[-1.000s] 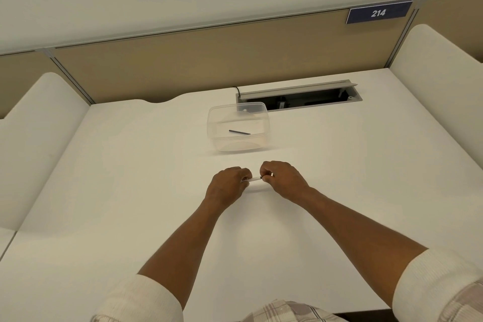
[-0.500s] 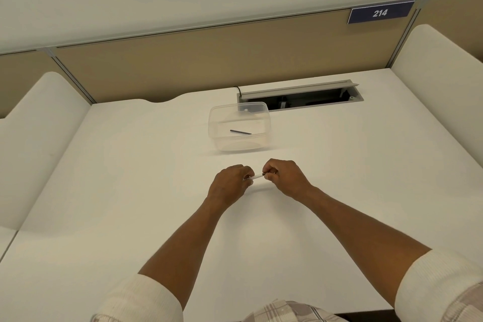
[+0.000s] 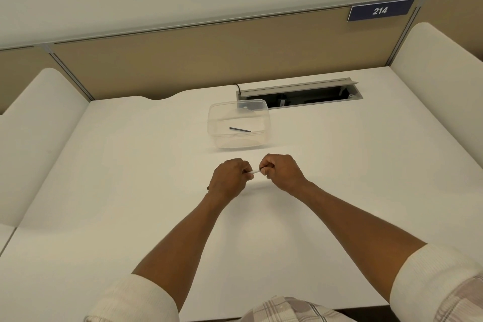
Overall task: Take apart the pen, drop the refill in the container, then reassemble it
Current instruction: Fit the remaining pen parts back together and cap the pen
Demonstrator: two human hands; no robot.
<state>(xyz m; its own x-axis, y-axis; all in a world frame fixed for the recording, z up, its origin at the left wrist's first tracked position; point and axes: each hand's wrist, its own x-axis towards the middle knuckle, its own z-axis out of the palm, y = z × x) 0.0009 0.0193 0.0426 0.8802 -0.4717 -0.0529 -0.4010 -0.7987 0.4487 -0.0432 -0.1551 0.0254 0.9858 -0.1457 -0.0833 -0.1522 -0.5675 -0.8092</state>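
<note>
1. At the middle of the white surface [image 3: 130,191], two bare hands are held close together, knuckles facing the camera, with both forearms reaching in from the bottom edge.
2. The left hand [image 3: 230,178] is curled into a loose fist, its fingers [image 3: 245,170] clenched around one end of a slim white pen [image 3: 254,171]; a small dark tip pokes out at the outer side of this hand, near the wrist.
3. The right hand [image 3: 281,171] is curled the same way, its fingers [image 3: 265,168] pinching the other end of the pen.
4. Only a short stretch of the pen shows in the gap between the two hands; the rest is hidden inside the fists, so whether its parts are joined or separated cannot be told.
5. Just beyond the hands stands a clear plastic container [image 3: 217,123], open at the top and upright on the surface.
6. A thin dark refill [image 3: 240,129] lies flat on the container floor, slightly slanted, apart from the walls.
7. Behind the container, a cable tray [image 3: 300,87] sits recessed in the surface with its metal flap raised.
8. A tan divider panel [image 3: 209,55] runs across the back, carrying a blue plate [image 3: 380,10] marked 214 at upper right.
9. Rolled cream sleeves [image 3: 431,277] cover both upper arms.
</note>
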